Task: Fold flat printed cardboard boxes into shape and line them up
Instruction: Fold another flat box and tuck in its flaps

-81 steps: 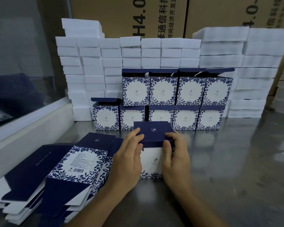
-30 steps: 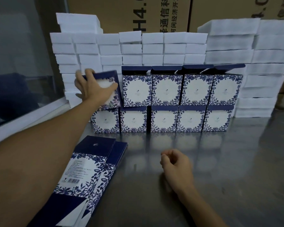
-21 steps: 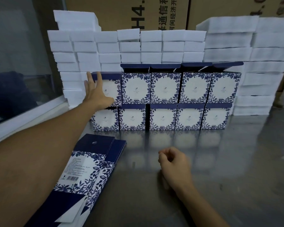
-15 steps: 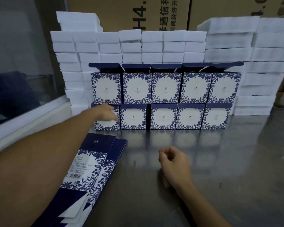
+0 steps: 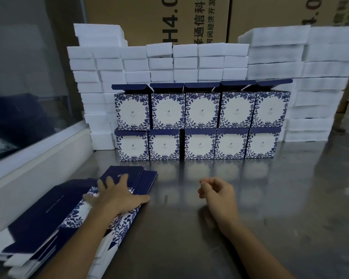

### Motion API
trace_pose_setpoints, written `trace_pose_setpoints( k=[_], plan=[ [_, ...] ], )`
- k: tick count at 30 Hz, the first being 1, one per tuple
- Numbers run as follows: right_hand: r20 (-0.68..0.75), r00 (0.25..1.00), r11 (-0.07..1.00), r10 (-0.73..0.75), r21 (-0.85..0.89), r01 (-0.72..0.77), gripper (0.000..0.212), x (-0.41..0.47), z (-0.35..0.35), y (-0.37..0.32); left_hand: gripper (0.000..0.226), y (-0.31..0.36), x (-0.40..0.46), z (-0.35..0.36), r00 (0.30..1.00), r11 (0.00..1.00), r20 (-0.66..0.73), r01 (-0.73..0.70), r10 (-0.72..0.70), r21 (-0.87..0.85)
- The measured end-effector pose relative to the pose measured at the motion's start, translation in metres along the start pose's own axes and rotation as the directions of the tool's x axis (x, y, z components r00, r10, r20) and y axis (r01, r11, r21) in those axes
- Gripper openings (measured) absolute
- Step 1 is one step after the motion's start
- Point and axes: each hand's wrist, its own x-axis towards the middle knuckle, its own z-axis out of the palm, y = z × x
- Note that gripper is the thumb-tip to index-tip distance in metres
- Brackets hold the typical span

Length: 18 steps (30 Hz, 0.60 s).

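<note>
Flat printed cardboard boxes [image 5: 54,216] lie in a fanned stack at the lower left of the frame, on a grey metal table [image 5: 270,198], with the person's left hand [image 5: 115,195] spread on top of them. The fingers are straight and splayed, slightly blurred, the palm pressing on the blue floral panel of the uppermost flat box; the thumb reaches out past the stack's right edge toward the bare metal. Nothing is gripped by this hand. The right hand [image 5: 218,195] rests on the table at lower centre, well apart from the stack, its fingers loosely curled inward and holding nothing.

Farther up, at the centre of the frame, the folded boxes [image 5: 201,125] stand in two rows of five, one row set on the other, their white oval fronts ringed with blue leaves facing the camera. The upper row's dark blue lid flaps stand open. In the lower row a narrow dark gap shows between the second and third box from the left.

Behind them rise stacks of white foam blocks [image 5: 189,63], reaching from the upper left to the right edge. Brown cartons [image 5: 155,19] with printed lettering fill the top of the frame, and a glass pane [image 5: 24,87] in a white frame runs along the left.
</note>
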Motion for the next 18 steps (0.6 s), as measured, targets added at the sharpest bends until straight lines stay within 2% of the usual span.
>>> trace_pose_setpoints(
  k=[3,9,13,18],
  plan=[
    [0.022,1.000,1.000,0.004,0.025,-0.005,0.016,-0.003,-0.001,-0.002,0.123,-0.015,-0.005,-0.007,1.000,0.993,0.021,-0.002,0.005,-0.115],
    [0.056,0.998,1.000,0.006,0.010,-0.007,0.014,-0.007,-0.004,-0.004,0.114,-0.022,-0.008,-0.015,0.998,0.990,-0.017,-0.062,0.060,-0.127],
    [0.057,0.998,1.000,0.009,0.004,-0.009,0.011,-0.006,-0.004,-0.003,0.092,-0.026,-0.009,-0.022,0.996,0.980,-0.064,-0.067,0.056,-0.186],
    [0.069,0.998,1.000,0.014,-0.005,-0.014,0.011,-0.007,-0.003,-0.002,0.061,-0.021,-0.012,-0.025,0.994,0.992,-0.092,-0.070,0.060,-0.107]
  ],
)
